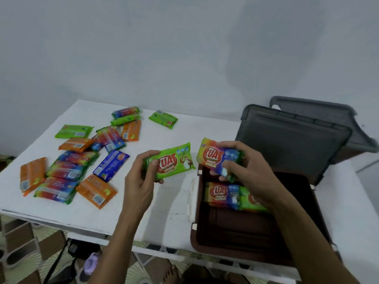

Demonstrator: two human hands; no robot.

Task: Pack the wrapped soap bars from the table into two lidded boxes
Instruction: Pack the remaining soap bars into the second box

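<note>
My left hand grips a green wrapped soap bar above the white table. My right hand holds a rainbow-coloured wrapped soap bar over the far left corner of the open brown box. Two wrapped bars lie side by side inside the box along its far wall. The box's grey lid stands open behind it. Several more wrapped bars, orange, green, blue and rainbow, lie scattered on the left half of the table.
A second box with a grey lid sits behind the open one at the far right. A white wall rises behind the table. Below the table's near edge show a tiled floor, a foot and a purple sandal.
</note>
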